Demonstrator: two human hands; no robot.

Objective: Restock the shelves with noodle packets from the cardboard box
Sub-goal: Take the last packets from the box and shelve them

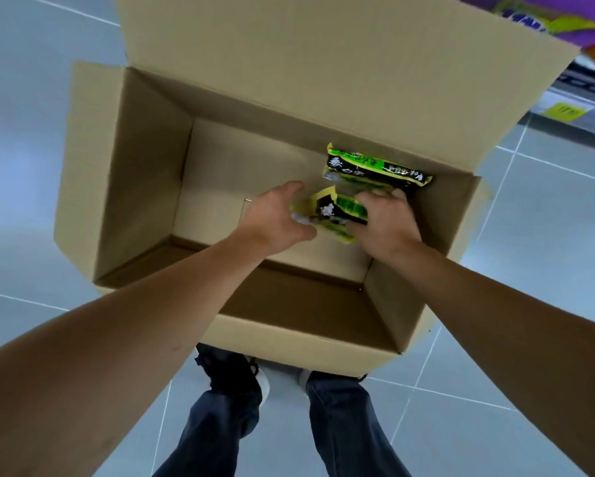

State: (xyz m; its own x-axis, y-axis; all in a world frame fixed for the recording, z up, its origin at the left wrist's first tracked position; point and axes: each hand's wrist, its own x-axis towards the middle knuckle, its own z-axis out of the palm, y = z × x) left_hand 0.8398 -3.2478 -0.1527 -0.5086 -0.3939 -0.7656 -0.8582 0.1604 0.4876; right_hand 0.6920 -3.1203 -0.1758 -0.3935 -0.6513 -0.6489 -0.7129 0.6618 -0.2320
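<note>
You're at the pick-up step: both hands are down in the cardboard box (144, 173). Right hand (385, 222) grips the near packet (337, 211), left hand (275, 218) pinches its end. Second packet (375, 168) lies just behind (last two, apparently). Next: lift w/ both, turn to the shelf (578, 98).

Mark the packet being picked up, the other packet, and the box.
held noodle packet (337, 212): head view, its black-and-green front between the hands.
far noodle packet (375, 168): head view, middle of its black face.
cardboard box (144, 173): head view, inner left wall.
</note>
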